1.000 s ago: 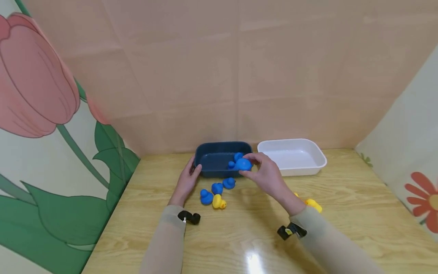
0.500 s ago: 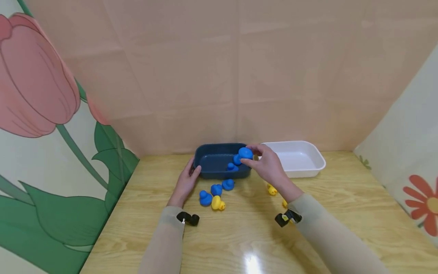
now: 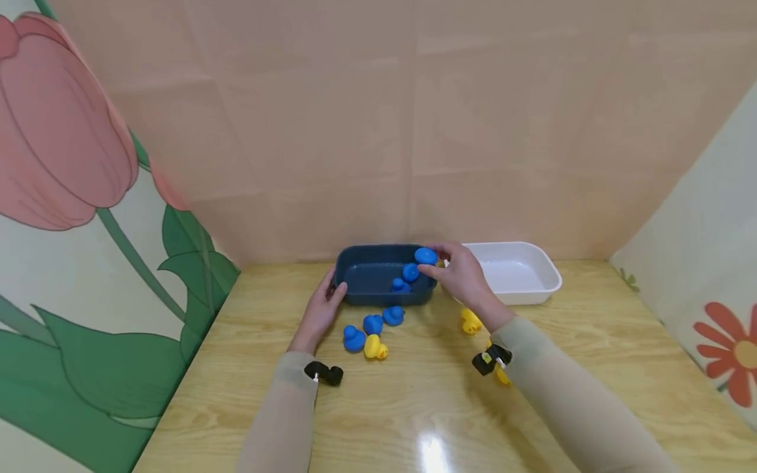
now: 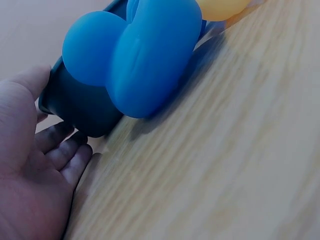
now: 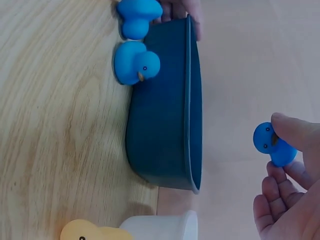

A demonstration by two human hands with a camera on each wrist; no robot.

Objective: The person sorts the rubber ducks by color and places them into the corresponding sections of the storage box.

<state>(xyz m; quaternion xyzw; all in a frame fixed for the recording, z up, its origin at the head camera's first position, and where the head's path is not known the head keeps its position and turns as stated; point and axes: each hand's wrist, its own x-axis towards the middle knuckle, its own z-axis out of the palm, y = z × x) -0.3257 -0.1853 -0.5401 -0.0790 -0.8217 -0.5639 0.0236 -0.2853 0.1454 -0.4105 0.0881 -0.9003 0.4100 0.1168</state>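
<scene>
Pinching a blue toy duck (image 5: 283,152) in its fingers (image 5: 299,174), the right hand (image 3: 463,270) hovers over one end of a navy tray (image 3: 369,277); the left hand (image 3: 321,309) grips the other.

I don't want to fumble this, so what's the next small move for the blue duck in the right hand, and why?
Probably lower the held duck into the bin: the right hand pinches it above the bin's right end, another blue duck lies inside, and the left hand holds the left end.
</scene>
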